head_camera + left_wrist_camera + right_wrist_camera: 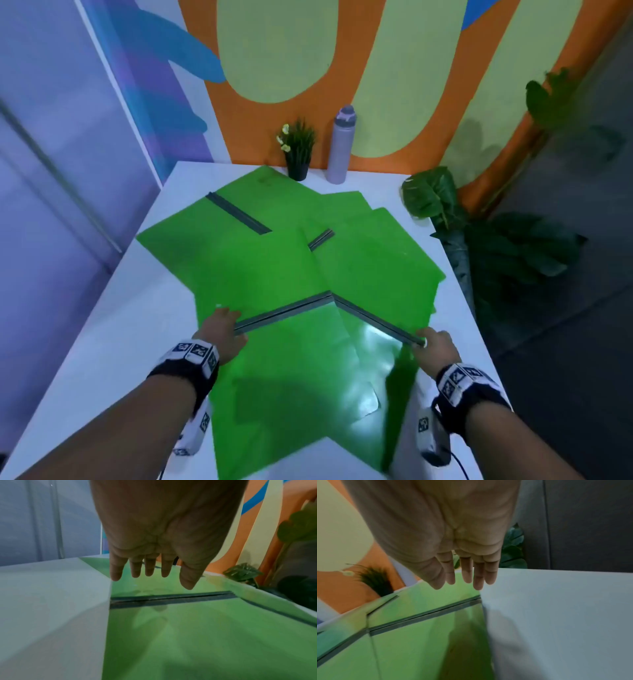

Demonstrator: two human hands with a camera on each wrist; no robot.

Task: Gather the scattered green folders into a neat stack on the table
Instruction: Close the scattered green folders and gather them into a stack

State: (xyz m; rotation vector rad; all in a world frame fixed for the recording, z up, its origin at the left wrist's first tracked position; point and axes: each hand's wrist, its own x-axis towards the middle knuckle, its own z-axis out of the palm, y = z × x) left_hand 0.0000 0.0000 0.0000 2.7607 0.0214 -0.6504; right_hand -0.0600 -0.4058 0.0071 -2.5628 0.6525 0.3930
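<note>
- Nearest the camera lay two green folders, the near-left folder (pixel 287 387) and the near-right folder (pixel 380 353), overlapping at an angle on the white table (pixel 102 359), their grey spine strips meeting in a shallow V.
- Farther off, more green folders (pixel 219 246) fanned out toward the far edge — nothing was stacked yet, as far as could be judged.
- Beyond them stood a lilac bottle (pixel 340 145) and a small potted plant (pixel 298 150) against the wall.
- Over the left end of the V hung the left hand (pixel 224 334), fingers straight and spread, holding nothing in the wrist view.
- At the right end of the V was the right hand (pixel 435 346), fingers likewise extended and relaxed, gripping nothing.
- Judging by the glare, the covers were thin, glossy plastic: light, bendy and apt to slide over one another.
- Best hold, probably — the stiff grey spine strip (pixel 284 313), pinched at its end or pushed flat-handed, since the sheet itself would sag.
</note>
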